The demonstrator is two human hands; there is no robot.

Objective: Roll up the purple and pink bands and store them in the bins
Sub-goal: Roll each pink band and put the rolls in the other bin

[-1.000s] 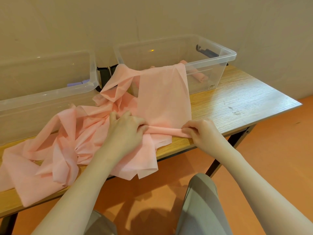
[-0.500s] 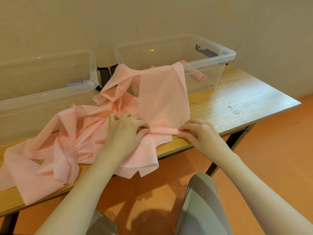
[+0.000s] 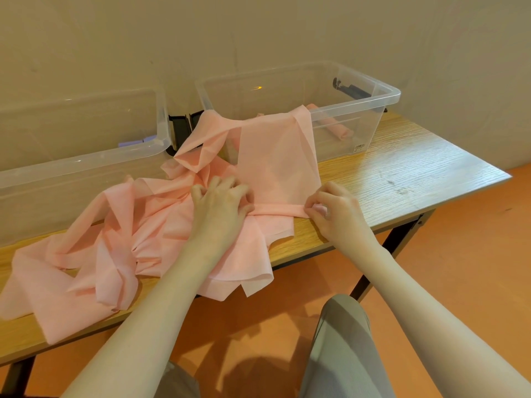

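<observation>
A long pink band [image 3: 275, 156] lies crumpled across the wooden table [image 3: 402, 168], one flat stretch draped up over the front wall of the right clear bin [image 3: 359, 90]. Its near end is rolled into a thin tube along the table. My left hand [image 3: 221, 202] pinches the tube's left end and my right hand [image 3: 333, 211] pinches its right end. A rolled pink band [image 3: 339, 130] lies inside the right bin. The left clear bin [image 3: 86, 156] shows a bit of purple band [image 3: 130, 142] inside.
Black latches [image 3: 181, 127] sit between the two bins. A beige wall stands right behind the bins. More pink band hangs over the table's front edge above my knees [image 3: 342, 340]. The floor is orange.
Both hands have turned the rolled end a little farther away from me, toward the bins. The flat stretch between roll and bin has grown shorter.
</observation>
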